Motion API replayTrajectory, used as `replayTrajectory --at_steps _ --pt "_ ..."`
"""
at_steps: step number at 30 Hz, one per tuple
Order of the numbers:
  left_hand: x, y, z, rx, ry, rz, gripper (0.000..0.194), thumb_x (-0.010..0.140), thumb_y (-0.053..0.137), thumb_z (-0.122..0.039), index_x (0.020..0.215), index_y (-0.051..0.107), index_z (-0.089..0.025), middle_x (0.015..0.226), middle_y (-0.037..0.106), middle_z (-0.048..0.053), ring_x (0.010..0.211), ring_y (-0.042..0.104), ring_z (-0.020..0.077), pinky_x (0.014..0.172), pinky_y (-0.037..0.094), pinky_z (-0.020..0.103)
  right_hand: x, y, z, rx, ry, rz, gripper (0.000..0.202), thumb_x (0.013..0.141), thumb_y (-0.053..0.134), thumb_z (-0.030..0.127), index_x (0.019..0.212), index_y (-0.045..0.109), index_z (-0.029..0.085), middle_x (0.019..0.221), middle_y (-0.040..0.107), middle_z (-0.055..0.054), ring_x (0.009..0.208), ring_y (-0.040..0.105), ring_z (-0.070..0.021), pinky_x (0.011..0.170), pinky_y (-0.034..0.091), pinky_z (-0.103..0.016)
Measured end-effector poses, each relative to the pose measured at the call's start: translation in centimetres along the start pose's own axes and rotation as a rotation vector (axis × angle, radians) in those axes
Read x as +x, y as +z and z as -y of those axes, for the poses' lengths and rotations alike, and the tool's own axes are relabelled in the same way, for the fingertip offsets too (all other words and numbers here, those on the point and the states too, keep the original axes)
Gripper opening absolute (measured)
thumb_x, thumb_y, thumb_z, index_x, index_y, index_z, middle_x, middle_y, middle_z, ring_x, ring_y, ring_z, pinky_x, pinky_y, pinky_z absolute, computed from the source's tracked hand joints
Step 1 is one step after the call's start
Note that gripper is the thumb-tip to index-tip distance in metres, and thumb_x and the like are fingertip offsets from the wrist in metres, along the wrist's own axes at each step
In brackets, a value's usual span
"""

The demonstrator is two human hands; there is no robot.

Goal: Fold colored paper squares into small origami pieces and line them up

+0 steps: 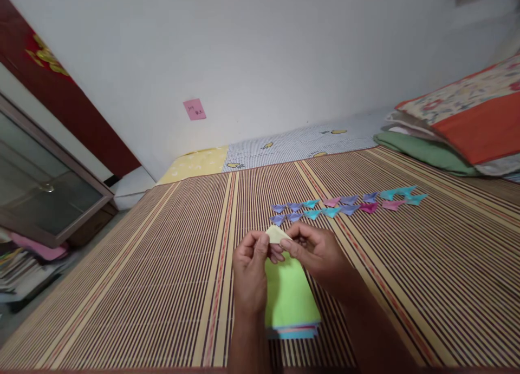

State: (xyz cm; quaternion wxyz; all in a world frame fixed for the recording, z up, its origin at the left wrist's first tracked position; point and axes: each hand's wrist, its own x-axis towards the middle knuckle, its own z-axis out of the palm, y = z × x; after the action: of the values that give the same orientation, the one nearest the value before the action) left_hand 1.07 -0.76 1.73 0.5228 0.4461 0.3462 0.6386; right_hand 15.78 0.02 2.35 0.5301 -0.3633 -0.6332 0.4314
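Observation:
A small pale yellow piece of folded paper point(277, 234), shaped like a low triangle, is pinched between both hands with its peak upward. My left hand point(252, 260) grips its left corner between thumb and fingers. On the right corner, my right hand point(319, 253) holds it the same way. Below the hands lies a stack of coloured paper point(290, 293) with a bright green sheet on top; blue and pink edges show at its near side. Beyond the hands, two rows of small folded paper pieces point(331, 212) in purple, turquoise and pink lie on the mat.
A striped woven mat point(162, 276) covers the surface. Folded bedding point(467, 125) is piled at the right, and patterned cloth point(280, 146) runs along the wall. One pink note point(194, 109) is stuck to the wall. At left stand a glass-panelled cabinet point(49, 174) and books point(24, 268).

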Motion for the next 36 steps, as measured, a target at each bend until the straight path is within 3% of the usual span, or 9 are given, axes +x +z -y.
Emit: replayTrajectory --at_steps 3,7,12,19,24,28,30,33,36 --pt "0.1 0.2 -0.1 -0.17 -0.039 -0.008 0.026 0.092 0.071 -0.037 0.077 0.062 -0.017 0.062 0.062 -0.002 0.058 0.057 0.0108 0.059 0.044 0.021 -0.1 0.2 0.2 0.064 0.004 0.052 0.01 0.088 0.072 0.029 0.089 0.07 0.019 0.078 0.07 -0.002 0.074 0.063 -0.0171 0.068 0.05 -0.029" --pt "0.1 0.5 -0.3 -0.286 -0.122 -0.005 0.029 0.087 0.077 -0.036 0.073 0.06 -0.016 0.059 0.057 -0.003 0.052 0.049 0.0077 0.053 0.04 0.019 -0.1 0.5 0.4 -0.032 -0.113 -0.076 0.035 0.081 0.077 0.021 0.116 0.071 0.023 0.091 0.069 -0.003 0.078 0.062 -0.0174 0.07 0.053 -0.031" --pt "-0.1 1.0 -0.1 -0.323 -0.238 0.033 0.032 0.08 0.082 -0.038 0.075 0.059 -0.015 0.055 0.052 -0.005 0.049 0.044 0.0066 0.049 0.034 0.018 -0.1 0.8 0.5 -0.223 -0.282 -0.105 0.031 0.09 0.065 0.016 0.119 0.071 0.025 0.105 0.069 -0.006 0.089 0.065 -0.0207 0.075 0.055 -0.034" --pt "0.1 1.4 0.0 -0.386 -0.328 0.046 0.033 0.073 0.087 -0.036 0.073 0.061 -0.015 0.053 0.053 -0.005 0.048 0.044 0.007 0.05 0.036 0.019 -0.1 0.6 0.3 -0.287 -0.322 -0.082 0.033 0.096 0.06 0.015 0.126 0.066 0.026 0.105 0.066 -0.005 0.088 0.063 -0.0186 0.077 0.054 -0.033" --pt "-0.3 1.6 0.3 -0.151 -0.22 -0.003 0.031 0.085 0.077 -0.043 0.084 0.062 -0.016 0.062 0.056 -0.004 0.052 0.046 0.0078 0.05 0.036 0.019 0.0 0.5 0.2 -0.318 -0.352 -0.077 0.029 0.1 0.057 0.018 0.126 0.066 0.025 0.108 0.067 -0.006 0.096 0.064 -0.0202 0.083 0.053 -0.035" --pt "-1.0 2.3 0.1 0.174 0.022 -0.161 0.018 0.09 0.072 -0.032 0.096 0.061 -0.019 0.082 0.062 -0.001 0.071 0.057 0.0112 0.06 0.044 0.02 0.1 0.5 0.2 -0.324 -0.352 -0.104 0.022 0.101 0.057 0.022 0.119 0.069 0.024 0.105 0.068 -0.007 0.096 0.066 -0.0209 0.083 0.054 -0.034" --pt "-1.2 2.7 -0.1 0.255 0.079 -0.184 0.013 0.093 0.068 -0.029 0.099 0.06 -0.02 0.087 0.063 0.001 0.076 0.06 0.0127 0.065 0.047 0.021 0.1 0.6 0.2 -0.312 -0.342 -0.135 0.02 0.1 0.057 0.021 0.115 0.07 0.024 0.103 0.069 -0.007 0.096 0.066 -0.0208 0.083 0.054 -0.033" --pt "-1.3 2.9 -0.2 0.294 0.081 -0.168 0.012 0.098 0.06 -0.027 0.107 0.06 -0.02 0.086 0.064 0.001 0.071 0.058 0.0125 0.065 0.048 0.022 0.0 0.6 0.3 -0.262 -0.304 -0.16 0.019 0.099 0.059 0.021 0.113 0.071 0.023 0.102 0.07 -0.006 0.092 0.067 -0.0195 0.08 0.054 -0.031" --pt "-1.2 2.8 0.0 0.26 0.089 -0.217 0.012 0.097 0.062 -0.028 0.104 0.055 -0.021 0.073 0.06 -0.004 0.061 0.055 0.0109 0.058 0.045 0.02 -0.2 0.6 0.3 -0.215 -0.281 -0.134 0.02 0.097 0.062 0.021 0.114 0.071 0.023 0.099 0.068 -0.004 0.083 0.066 -0.0172 0.075 0.054 -0.03"
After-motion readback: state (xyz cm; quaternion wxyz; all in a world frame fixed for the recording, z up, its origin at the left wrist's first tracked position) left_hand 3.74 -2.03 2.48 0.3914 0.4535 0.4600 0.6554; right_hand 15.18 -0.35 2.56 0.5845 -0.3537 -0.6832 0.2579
